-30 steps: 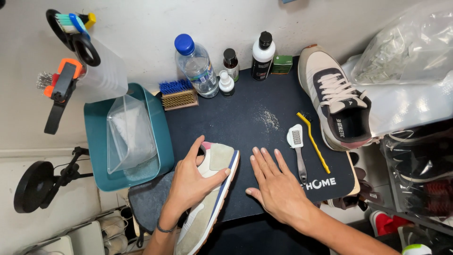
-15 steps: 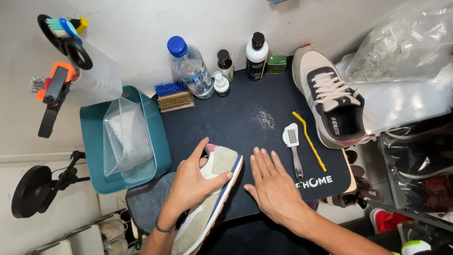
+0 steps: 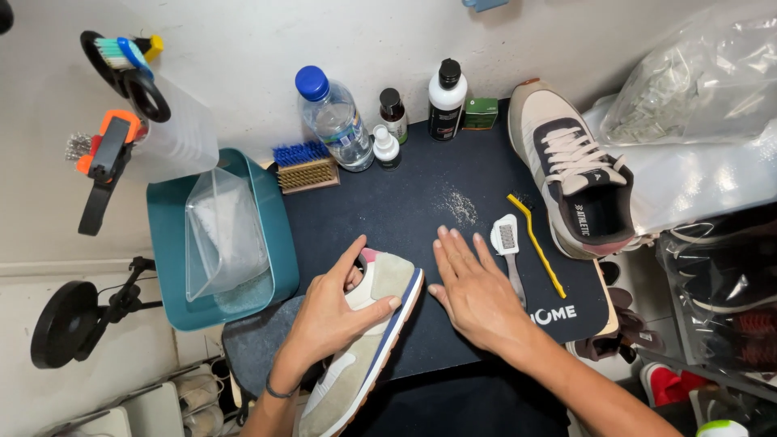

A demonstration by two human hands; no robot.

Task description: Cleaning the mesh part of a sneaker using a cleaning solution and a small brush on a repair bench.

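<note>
Surface: a dark mat [image 3: 421,210] is spread over the counter, bottles and brushes ranged along its back edge.
Left hand [image 3: 332,311]: closed around the heel of a beige sneaker [image 3: 368,340], seemingly to steady it.
Right hand [image 3: 477,291]: laid flat, fingers spread, just beside the sneaker.
Nearby: a small white brush [image 3: 507,243] and a yellow brush [image 3: 536,243] lie right of that hand.

Bright, even light, soft and diffuse. Short soft shadows lie under the hands on the dark mat [image 3: 421,210]. Mild glare on the clear plastic bags [image 3: 688,89] at the upper right. Focus sharp throughout; slight wide-angle bending at the picture's edges.
</note>
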